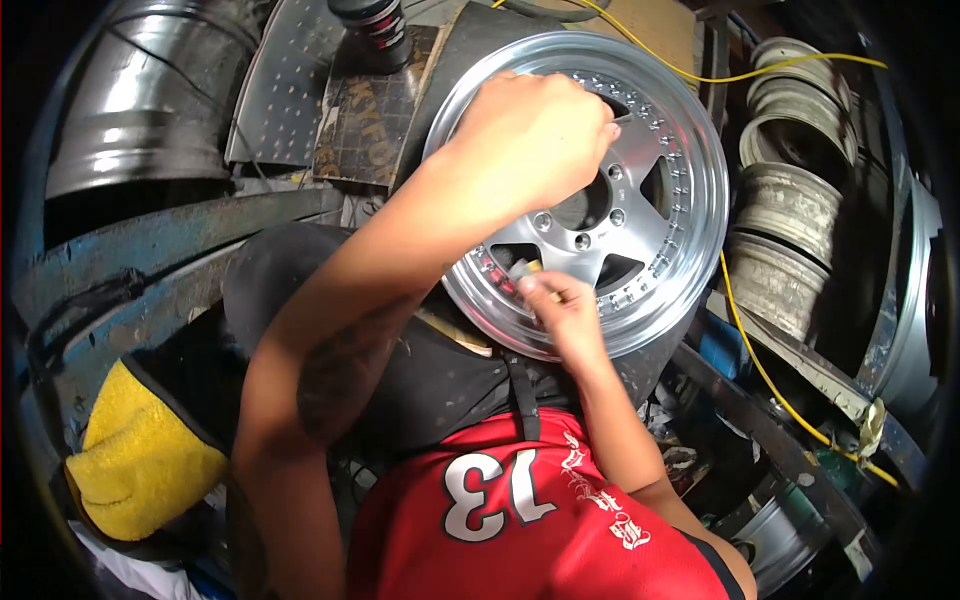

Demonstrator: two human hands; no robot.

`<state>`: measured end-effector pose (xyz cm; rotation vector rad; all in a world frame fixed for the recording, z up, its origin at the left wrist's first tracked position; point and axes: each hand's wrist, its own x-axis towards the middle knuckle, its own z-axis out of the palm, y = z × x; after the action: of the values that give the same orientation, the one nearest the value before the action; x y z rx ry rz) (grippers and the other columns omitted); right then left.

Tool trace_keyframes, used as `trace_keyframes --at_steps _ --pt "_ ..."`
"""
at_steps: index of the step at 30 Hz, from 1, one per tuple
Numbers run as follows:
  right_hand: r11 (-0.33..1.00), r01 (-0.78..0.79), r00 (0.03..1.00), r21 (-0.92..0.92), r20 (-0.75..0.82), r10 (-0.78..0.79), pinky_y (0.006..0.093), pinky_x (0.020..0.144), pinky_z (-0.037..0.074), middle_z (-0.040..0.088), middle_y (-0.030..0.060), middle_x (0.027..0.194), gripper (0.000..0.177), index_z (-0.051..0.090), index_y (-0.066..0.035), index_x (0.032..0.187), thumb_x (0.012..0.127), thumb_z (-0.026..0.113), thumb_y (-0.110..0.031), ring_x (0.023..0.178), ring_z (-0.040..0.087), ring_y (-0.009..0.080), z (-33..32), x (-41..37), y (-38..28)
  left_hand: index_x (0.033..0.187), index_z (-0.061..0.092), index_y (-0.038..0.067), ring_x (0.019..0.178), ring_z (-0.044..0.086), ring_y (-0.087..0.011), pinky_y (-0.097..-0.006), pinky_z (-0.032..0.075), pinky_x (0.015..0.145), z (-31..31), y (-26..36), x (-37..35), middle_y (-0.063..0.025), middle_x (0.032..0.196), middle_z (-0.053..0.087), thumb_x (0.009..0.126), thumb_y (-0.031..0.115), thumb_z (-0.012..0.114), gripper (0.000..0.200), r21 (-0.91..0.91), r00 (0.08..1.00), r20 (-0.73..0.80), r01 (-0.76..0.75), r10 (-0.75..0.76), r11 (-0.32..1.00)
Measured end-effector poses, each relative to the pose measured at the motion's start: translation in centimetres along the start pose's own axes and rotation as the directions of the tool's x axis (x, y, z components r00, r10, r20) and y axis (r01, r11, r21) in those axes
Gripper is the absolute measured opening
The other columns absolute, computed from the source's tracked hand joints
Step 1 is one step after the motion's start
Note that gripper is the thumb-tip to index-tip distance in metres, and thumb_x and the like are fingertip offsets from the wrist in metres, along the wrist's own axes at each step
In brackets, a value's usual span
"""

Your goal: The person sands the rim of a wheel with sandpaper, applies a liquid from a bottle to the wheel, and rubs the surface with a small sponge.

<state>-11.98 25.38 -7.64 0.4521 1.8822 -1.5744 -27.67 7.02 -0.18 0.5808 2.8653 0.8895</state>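
A polished silver wheel rim (640, 220) with spokes and a ring of small bolts lies over the person's lap. My left hand (540, 140) is closed above the rim's upper part, its knuckles up; a small dark bit shows by the fingertips, but what it holds is mostly hidden. Lower down, my right hand (568, 312) pinches a small clear and yellow piece (525, 270) over the rim's lower left edge, beside a spoke opening. Too little of that piece shows to tell what it is.
A stack of worn rims (790, 210) stands on the right, with a yellow cable (745, 325) running past it. A large metal drum-like rim (150, 100) is at upper left, near a dark container (375, 35). A yellow cloth (145, 455) hangs at lower left.
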Motion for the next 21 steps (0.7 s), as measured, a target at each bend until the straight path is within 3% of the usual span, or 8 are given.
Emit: trace_keyframes --at_steps 2,3,7,11,15,18,19,21 --pt "0.966 -0.004 1.000 0.260 -0.015 0.008 0.0215 0.065 0.047 0.072 -0.0007 0.092 0.026 0.073 -0.003 0.118 0.094 0.077 -0.013 0.075 0.060 0.0040 -0.2 -0.4 -1.2 0.103 0.078 0.008 0.093 0.071 -0.0379 -0.0489 0.056 0.084 0.2 -0.2 -0.1 -0.0161 0.097 0.075 0.100 0.034 0.058 0.032 0.043 0.999 0.032 -0.041 0.039 0.998" --pt "0.987 -0.009 0.999 0.162 0.040 0.003 0.0211 0.066 0.050 0.072 -0.0014 0.095 0.035 0.067 -0.003 0.124 0.091 0.079 -0.009 0.077 0.064 0.0052 -1.0 0.0 -1.1 0.104 0.077 0.008 0.094 0.071 -0.0388 -0.0486 0.055 0.087 0.1 -0.3 -0.3 -0.0168 0.099 0.074 0.100 0.033 0.058 0.032 0.041 0.997 0.028 -0.076 0.075 0.996" --pt "0.899 -0.079 0.981 0.431 0.193 -0.006 0.0226 0.073 0.052 0.070 -0.0002 0.099 0.032 0.066 -0.002 0.121 0.091 0.077 -0.005 0.081 0.065 0.0074 -0.4 -0.4 -1.0 0.102 0.077 0.006 0.095 0.070 -0.0400 -0.0491 0.054 0.088 -0.5 -0.2 -0.6 -0.0186 0.097 0.074 0.100 0.033 0.058 0.033 -0.006 0.988 0.139 -0.068 0.068 0.998" --pt "0.911 -0.007 0.985 0.411 0.161 -0.065 0.0253 0.087 0.050 0.068 0.0037 0.113 0.023 0.067 0.000 0.114 0.092 0.073 -0.005 0.097 0.062 0.0085 0.8 -0.7 -1.6 0.100 0.077 0.005 0.094 0.070 -0.0404 -0.0502 0.054 0.087 -1.2 -1.0 -1.0 -0.0208 0.094 0.073 0.100 0.032 0.058 0.033 0.020 0.984 0.176 -0.021 0.017 1.000" --pt "0.918 0.065 0.966 0.390 0.205 -0.155 0.0257 0.091 0.047 0.067 0.0029 0.108 0.010 0.066 0.000 0.100 0.090 0.065 0.001 0.098 0.060 0.0084 0.8 -0.7 -1.9 0.099 0.077 0.004 0.094 0.071 -0.0406 -0.0503 0.055 0.087 -2.4 -1.7 -1.4 -0.0219 0.093 0.073 0.100 0.030 0.058 0.032 0.076 0.963 0.256 0.063 -0.081 0.995" --pt "0.951 0.080 0.964 0.300 0.219 -0.150 0.0251 0.088 0.046 0.065 0.0018 0.103 0.003 0.063 -0.001 0.091 0.090 0.063 0.002 0.095 0.058 0.0086 0.6 -0.3 -1.3 0.101 0.078 0.005 0.094 0.071 -0.0410 -0.0500 0.055 0.087 -2.5 -1.8 -1.2 -0.0221 0.094 0.073 0.100 0.030 0.057 0.032 0.100 0.955 0.278 0.075 -0.100 0.992" --pt "0.971 0.176 0.967 0.160 0.155 -0.201 0.0222 0.084 0.044 0.063 -0.0006 0.098 0.006 0.062 -0.002 0.092 0.091 0.065 0.003 0.091 0.056 0.0065 0.8 -0.3 -1.4 0.102 0.078 0.006 0.094 0.071 -0.0410 -0.0499 0.055 0.087 -2.5 -1.5 -1.0 -0.0220 0.095 0.073 0.100 0.030 0.057 0.032 0.104 0.953 0.284 0.075 -0.102 0.992" --pt "0.988 0.043 0.978 0.150 0.198 -0.072 0.0204 0.080 0.042 0.061 -0.0028 0.097 0.008 0.062 -0.003 0.095 0.091 0.066 0.003 0.087 0.054 0.0044 0.6 -0.8 -2.4 0.103 0.078 0.006 0.095 0.070 -0.0408 -0.0498 0.055 0.088 -2.5 -1.1 -0.9 -0.0217 0.095 0.074 0.101 0.030 0.057 0.032 0.093 0.949 0.298 0.081 -0.105 0.992"
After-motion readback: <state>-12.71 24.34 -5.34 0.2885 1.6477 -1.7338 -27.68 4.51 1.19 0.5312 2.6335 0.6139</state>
